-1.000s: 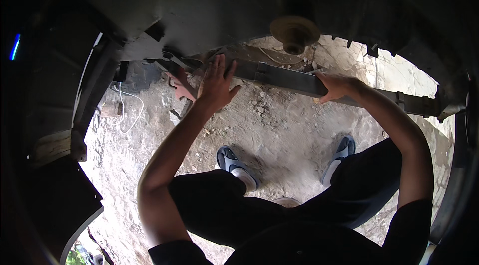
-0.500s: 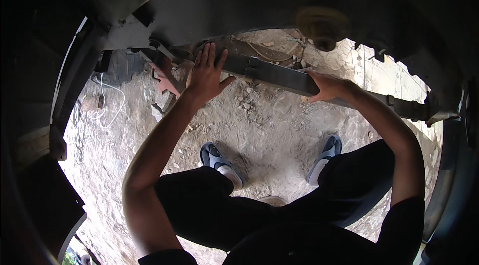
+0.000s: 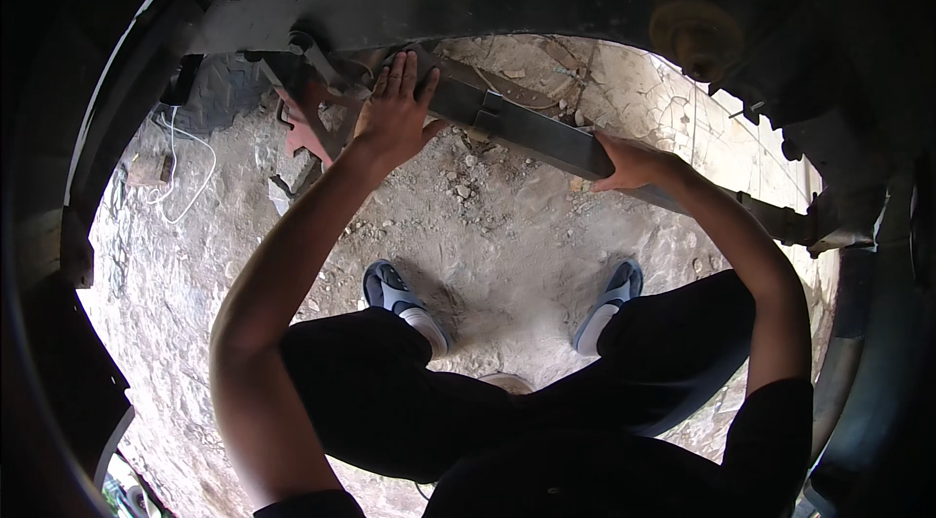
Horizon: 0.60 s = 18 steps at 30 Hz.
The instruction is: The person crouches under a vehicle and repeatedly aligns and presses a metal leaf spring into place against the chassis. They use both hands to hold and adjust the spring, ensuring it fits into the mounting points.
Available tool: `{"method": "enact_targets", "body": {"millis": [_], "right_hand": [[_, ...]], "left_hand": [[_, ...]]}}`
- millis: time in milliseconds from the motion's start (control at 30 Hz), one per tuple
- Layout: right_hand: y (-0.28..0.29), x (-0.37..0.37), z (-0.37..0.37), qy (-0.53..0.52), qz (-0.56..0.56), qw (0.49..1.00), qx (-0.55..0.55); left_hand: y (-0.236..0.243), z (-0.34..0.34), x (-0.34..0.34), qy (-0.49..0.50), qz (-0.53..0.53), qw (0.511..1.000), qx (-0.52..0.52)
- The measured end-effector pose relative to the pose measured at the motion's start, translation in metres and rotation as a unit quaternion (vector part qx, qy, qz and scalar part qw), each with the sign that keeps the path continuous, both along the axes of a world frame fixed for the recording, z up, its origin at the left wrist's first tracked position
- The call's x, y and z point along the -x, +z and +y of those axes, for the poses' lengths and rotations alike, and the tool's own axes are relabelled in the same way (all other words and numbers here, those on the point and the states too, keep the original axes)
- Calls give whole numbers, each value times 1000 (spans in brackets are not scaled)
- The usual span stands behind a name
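A long dark rectangular metal bar [image 3: 536,136] runs slantwise across the view, below a large dark metal body overhead. My left hand [image 3: 392,123] lies against its left part, fingers stretched forward and thumb apart. Farther right, my right hand [image 3: 636,164] grips the bar, with the thumb on the near side and fingers over the far side. A raised block and a small bracket-like step [image 3: 490,109] show on the bar between my hands. Left of my left hand, a dark bolted link [image 3: 317,60] meets the overhead metal.
A red metal stand [image 3: 307,123] is on the dusty ground left of my left hand. A white cord [image 3: 207,172] and a brick-like block [image 3: 151,169] lie farther left. Rubble [image 3: 463,189] is scattered below the bar. Dark metal surrounds the view; my sandalled feet are apart.
The view has shifted slightly, so the overhead metal and ground sit differently in the picture. Both hands keep about the same places on the bar.
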State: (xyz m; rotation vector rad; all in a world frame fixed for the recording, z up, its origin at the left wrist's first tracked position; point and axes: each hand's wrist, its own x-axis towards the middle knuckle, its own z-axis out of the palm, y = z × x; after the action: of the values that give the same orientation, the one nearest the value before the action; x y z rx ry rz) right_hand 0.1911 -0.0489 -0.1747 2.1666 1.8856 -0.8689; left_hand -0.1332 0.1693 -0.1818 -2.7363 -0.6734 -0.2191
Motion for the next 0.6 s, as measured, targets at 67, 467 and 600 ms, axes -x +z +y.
{"method": "enact_targets", "body": {"millis": [67, 467, 600], "right_hand": [[4, 3, 3, -3, -18, 999, 28], [-5, 2, -4, 2, 2, 999, -34], [0, 5, -1, 12, -1, 999, -32]], "left_hand": [[2, -6, 5, 7, 12, 1000, 19], [-1, -16, 16, -6, 29, 999, 14], [0, -1, 5, -13, 32, 999, 14]]}}
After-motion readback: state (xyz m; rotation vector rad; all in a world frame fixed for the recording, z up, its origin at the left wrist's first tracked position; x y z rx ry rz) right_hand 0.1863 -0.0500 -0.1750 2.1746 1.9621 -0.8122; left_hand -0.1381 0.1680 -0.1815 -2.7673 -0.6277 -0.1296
